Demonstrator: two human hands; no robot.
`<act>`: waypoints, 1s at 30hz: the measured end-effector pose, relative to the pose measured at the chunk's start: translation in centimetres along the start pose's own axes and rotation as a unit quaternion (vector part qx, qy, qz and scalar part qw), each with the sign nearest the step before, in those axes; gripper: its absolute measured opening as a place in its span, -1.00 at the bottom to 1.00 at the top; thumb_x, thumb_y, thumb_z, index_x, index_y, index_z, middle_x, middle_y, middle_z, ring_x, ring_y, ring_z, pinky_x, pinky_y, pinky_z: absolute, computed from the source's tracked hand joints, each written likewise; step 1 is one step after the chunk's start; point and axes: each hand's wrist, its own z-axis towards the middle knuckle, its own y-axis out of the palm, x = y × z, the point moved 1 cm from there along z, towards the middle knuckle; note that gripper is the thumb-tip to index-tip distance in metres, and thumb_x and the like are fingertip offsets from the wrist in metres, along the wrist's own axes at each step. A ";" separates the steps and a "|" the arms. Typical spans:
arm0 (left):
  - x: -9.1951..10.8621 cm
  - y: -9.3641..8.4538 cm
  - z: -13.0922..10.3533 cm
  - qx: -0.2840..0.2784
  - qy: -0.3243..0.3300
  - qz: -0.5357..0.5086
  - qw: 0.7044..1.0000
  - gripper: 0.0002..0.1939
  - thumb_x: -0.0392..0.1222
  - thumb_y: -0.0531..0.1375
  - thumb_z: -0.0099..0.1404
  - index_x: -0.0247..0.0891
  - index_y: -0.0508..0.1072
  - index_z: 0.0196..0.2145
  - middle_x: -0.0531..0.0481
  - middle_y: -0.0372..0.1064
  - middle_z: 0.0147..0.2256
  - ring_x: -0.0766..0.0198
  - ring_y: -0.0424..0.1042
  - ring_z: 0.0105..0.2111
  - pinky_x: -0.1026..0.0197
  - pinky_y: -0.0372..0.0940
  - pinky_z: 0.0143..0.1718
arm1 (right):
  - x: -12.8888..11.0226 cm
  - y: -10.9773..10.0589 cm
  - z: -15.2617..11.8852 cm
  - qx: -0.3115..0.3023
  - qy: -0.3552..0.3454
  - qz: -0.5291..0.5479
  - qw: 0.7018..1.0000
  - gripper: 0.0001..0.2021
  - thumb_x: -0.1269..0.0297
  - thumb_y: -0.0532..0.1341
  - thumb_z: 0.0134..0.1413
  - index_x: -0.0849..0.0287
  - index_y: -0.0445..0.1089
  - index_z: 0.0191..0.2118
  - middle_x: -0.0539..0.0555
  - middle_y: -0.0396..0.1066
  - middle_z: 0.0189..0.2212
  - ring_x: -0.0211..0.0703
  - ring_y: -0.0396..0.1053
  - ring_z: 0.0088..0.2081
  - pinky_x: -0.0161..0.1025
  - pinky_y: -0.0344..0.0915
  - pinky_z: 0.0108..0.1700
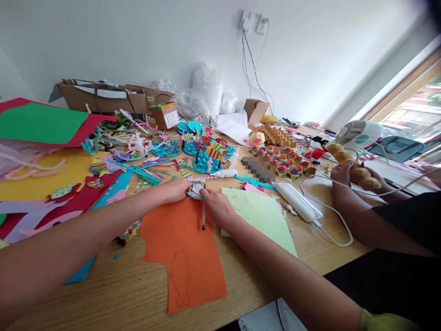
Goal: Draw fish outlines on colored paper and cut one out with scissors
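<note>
My left hand (176, 190) has its fingers closed at the left edge of a small grey-white paper cut-out (195, 191) with dark drawn lines. Opposite it, my right hand (216, 205) grips a pen (203, 219), its dark end pointing down toward me, and its fingers reach the cut-out's right side. Both hands are over the top edge of an orange paper sheet (206, 266), which has a fish outline in pencil near its lower end and a notched left side. A pale green sheet (263, 216) with faint drawing lies partly under my right forearm.
Right of me, another person's hand (342, 177) holds a piece of egg carton (361, 172). A white power strip (299, 202) and its cable lie between us. Painted egg cartons (292, 161), a glue bottle (226, 173), craft paper (41, 122) and cardboard boxes (103, 99) crowd the table.
</note>
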 end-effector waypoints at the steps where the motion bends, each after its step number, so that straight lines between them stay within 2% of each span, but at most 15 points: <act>1: -0.1 -0.1 0.1 -0.003 0.005 0.002 1.000 -0.75 -0.12 0.12 0.32 -0.32 0.37 -0.12 -0.07 0.36 -0.17 0.22 0.40 -0.24 0.07 0.36 -0.23 | 0.0 0.0 0.1 0.000 0.002 0.001 1.000 -0.78 0.46 -0.03 0.19 0.18 0.26 -0.10 0.19 0.42 -0.24 -0.03 0.42 -0.24 -0.27 0.22 -0.32; 7: -0.4 -1.0 -0.2 -0.008 0.046 0.018 0.999 -0.78 -0.13 0.14 0.30 -0.34 0.39 -0.18 -0.04 0.38 -0.25 0.25 0.40 -0.30 0.11 0.36 -0.27 | 0.4 -0.1 0.4 0.007 0.020 0.019 1.000 -0.78 0.46 -0.02 0.19 0.18 0.28 -0.11 0.17 0.45 -0.25 -0.05 0.43 -0.26 -0.28 0.19 -0.33; 11: -0.6 -0.9 -0.7 0.021 0.068 0.028 0.997 -0.85 -0.18 0.13 0.30 -0.33 0.40 -0.27 0.02 0.37 -0.36 0.30 0.38 -0.39 0.17 0.33 -0.34 | 0.8 -0.1 0.6 0.017 0.032 0.041 0.998 -0.77 0.41 -0.04 0.22 0.18 0.27 -0.07 0.15 0.46 -0.22 -0.08 0.43 -0.23 -0.30 0.16 -0.32; 14: -0.8 -0.6 -0.8 0.053 0.084 0.033 0.995 -0.93 -0.31 0.13 0.24 -0.31 0.42 -0.36 0.01 0.38 -0.42 0.27 0.37 -0.43 0.23 0.27 -0.40 | 1.1 0.0 0.6 0.024 0.036 0.054 0.998 -0.76 0.39 -0.03 0.23 0.18 0.27 -0.06 0.15 0.47 -0.21 -0.09 0.42 -0.22 -0.31 0.14 -0.32; 17: -0.9 -0.2 -1.1 0.094 0.100 0.038 0.990 -0.87 -0.39 0.10 0.19 -0.28 0.44 -0.37 -0.06 0.42 -0.39 0.20 0.40 -0.37 0.24 0.24 -0.39 | 1.3 0.1 0.6 0.032 0.038 0.063 0.997 -0.76 0.39 -0.03 0.23 0.17 0.28 -0.06 0.13 0.47 -0.20 -0.10 0.42 -0.21 -0.31 0.13 -0.32; 22: -0.7 0.5 -1.3 0.139 0.130 0.071 0.979 -0.76 -0.42 0.02 0.24 -0.28 0.43 -0.24 -0.13 0.41 -0.22 0.19 0.41 -0.28 0.26 0.27 -0.32 | 1.5 0.2 0.8 0.041 0.040 0.072 0.996 -0.76 0.38 -0.05 0.25 0.18 0.29 -0.06 0.13 0.48 -0.23 -0.11 0.42 -0.23 -0.32 0.11 -0.33; 30: -0.4 1.0 -0.9 0.170 0.175 0.133 0.961 -0.79 -0.48 0.02 0.21 -0.33 0.42 -0.36 -0.17 0.41 -0.33 0.18 0.42 -0.38 0.25 0.26 -0.45 | 1.5 0.2 1.0 0.038 0.041 0.072 0.996 -0.77 0.36 -0.04 0.26 0.16 0.30 -0.08 0.12 0.48 -0.27 -0.14 0.42 -0.26 -0.33 0.11 -0.34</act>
